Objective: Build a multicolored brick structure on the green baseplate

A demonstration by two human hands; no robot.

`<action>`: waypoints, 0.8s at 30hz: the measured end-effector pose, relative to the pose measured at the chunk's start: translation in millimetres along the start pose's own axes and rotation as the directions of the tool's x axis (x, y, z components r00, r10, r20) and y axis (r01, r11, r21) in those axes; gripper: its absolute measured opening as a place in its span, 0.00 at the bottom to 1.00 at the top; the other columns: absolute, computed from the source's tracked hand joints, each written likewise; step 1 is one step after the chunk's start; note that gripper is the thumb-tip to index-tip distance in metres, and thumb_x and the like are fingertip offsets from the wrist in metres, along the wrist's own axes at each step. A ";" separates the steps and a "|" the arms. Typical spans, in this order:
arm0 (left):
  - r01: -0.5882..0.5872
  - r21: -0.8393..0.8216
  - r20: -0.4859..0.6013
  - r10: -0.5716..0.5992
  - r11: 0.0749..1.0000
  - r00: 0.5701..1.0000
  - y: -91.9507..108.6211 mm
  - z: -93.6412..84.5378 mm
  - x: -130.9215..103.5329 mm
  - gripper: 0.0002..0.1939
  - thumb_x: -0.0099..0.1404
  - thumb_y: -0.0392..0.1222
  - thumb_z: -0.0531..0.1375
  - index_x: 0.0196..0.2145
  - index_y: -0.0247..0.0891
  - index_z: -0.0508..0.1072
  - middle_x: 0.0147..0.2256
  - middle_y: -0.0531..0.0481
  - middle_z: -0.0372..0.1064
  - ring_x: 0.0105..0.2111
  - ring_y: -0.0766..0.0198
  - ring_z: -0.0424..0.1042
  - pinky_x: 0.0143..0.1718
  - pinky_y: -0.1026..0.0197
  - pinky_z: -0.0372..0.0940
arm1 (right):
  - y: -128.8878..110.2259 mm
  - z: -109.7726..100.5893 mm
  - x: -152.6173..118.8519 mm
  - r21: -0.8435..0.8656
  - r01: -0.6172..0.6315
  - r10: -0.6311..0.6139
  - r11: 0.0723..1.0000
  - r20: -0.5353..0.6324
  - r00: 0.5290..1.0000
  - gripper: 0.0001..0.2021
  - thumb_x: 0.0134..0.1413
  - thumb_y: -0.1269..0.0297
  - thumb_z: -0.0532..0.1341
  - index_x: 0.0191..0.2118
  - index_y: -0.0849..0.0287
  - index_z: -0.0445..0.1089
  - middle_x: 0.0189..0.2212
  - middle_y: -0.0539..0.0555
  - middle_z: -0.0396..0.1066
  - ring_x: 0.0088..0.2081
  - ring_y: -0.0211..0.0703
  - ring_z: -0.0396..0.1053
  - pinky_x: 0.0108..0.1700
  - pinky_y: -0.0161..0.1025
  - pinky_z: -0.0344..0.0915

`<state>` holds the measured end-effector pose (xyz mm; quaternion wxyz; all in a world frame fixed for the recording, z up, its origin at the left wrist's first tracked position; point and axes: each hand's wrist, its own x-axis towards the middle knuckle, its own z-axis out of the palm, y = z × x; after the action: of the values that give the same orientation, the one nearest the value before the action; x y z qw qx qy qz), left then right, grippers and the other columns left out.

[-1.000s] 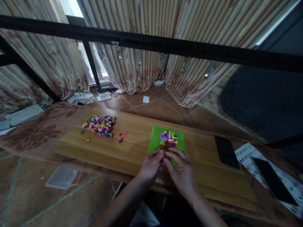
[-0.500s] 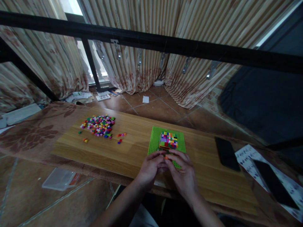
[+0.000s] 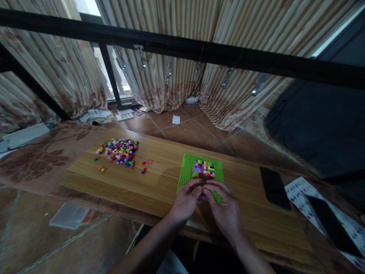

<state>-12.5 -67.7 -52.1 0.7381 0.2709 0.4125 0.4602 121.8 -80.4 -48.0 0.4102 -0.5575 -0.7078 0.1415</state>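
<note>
Both hands meet over the front edge of a green studded baseplate (image 3: 186, 167). My left hand (image 3: 184, 201) is closed, its fingertips pinching small building bricks, mostly hidden, with a bit of dark green showing. Against it, my right hand (image 3: 226, 207) pinches a small orange building brick (image 3: 203, 187) between thumb and fingers. Just beyond the fingertips, a low block of many-coloured bricks (image 3: 203, 169) stands on the baseplate; the fingers come close to its front side.
A heap of loose coloured bricks (image 3: 118, 150) lies on the left of the wooden board (image 3: 162, 171), with a few strays nearby. At right lie a black phone (image 3: 275, 187), a printed sheet (image 3: 299, 188) and another dark device (image 3: 333, 224). A clear plastic box (image 3: 68, 215) rests on the floor.
Both hands have shifted slightly to the right, still together, with the fingers adjusting around the small bricks. The view has moved a little; the block and heap look the same.
</note>
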 end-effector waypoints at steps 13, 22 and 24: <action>-0.288 0.612 0.077 0.307 0.736 0.949 -6.5 -2.9 9.3 0.24 0.64 0.39 0.52 0.58 0.40 0.65 0.33 0.47 0.74 0.30 0.60 0.71 0.37 0.58 0.66 | 13.7 10.3 39.9 -0.538 0.231 -0.238 0.811 0.059 0.970 0.13 0.62 0.66 0.54 0.38 0.56 0.77 0.44 0.57 0.72 0.44 0.48 0.63 0.46 0.46 0.61; -0.268 0.638 0.045 0.313 0.722 0.949 -3.2 1.0 9.2 0.25 0.61 0.41 0.55 0.57 0.41 0.67 0.39 0.44 0.76 0.35 0.55 0.72 0.47 0.54 0.63 | 13.8 6.2 31.9 -0.511 0.203 -0.224 0.835 0.021 0.974 0.14 0.62 0.66 0.53 0.44 0.56 0.75 0.48 0.58 0.70 0.46 0.49 0.64 0.47 0.48 0.62; -0.272 0.674 0.055 0.320 0.687 0.946 -4.5 0.4 8.9 0.26 0.62 0.41 0.54 0.59 0.40 0.65 0.40 0.43 0.76 0.36 0.54 0.73 0.48 0.53 0.63 | 15.3 6.6 28.8 -0.537 0.217 -0.230 0.815 0.043 0.972 0.14 0.62 0.67 0.53 0.46 0.57 0.74 0.49 0.59 0.70 0.46 0.50 0.63 0.48 0.48 0.61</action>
<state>-7.9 -61.6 -58.6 0.4915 0.5662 0.5260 0.4015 126.1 -47.4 -49.9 0.2596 -0.5648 -0.7743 -0.1184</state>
